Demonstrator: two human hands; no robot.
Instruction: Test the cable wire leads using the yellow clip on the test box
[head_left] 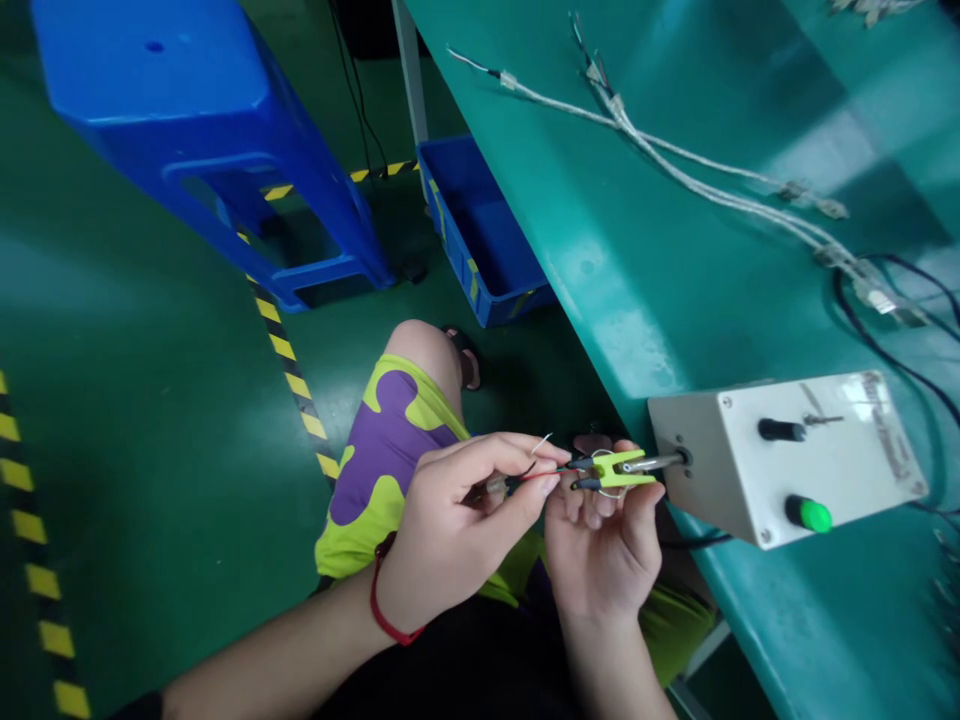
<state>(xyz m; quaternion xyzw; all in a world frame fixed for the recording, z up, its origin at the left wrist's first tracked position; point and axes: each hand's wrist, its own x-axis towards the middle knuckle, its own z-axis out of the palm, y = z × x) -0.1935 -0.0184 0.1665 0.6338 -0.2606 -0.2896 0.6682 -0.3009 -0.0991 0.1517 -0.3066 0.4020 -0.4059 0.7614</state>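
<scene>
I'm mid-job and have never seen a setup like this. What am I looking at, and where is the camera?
There is no machine arm here: the one picture comes from a camera on a person's head, looking down at two bare hands. The left hand, with a red wristband, pinches thin wires. The right hand is cupped around a yellow-green clip; its exact grip is unclear. The clip sits by a metal rod projecting from a white box. That box stands on a green table, where white cables also lie.
</scene>
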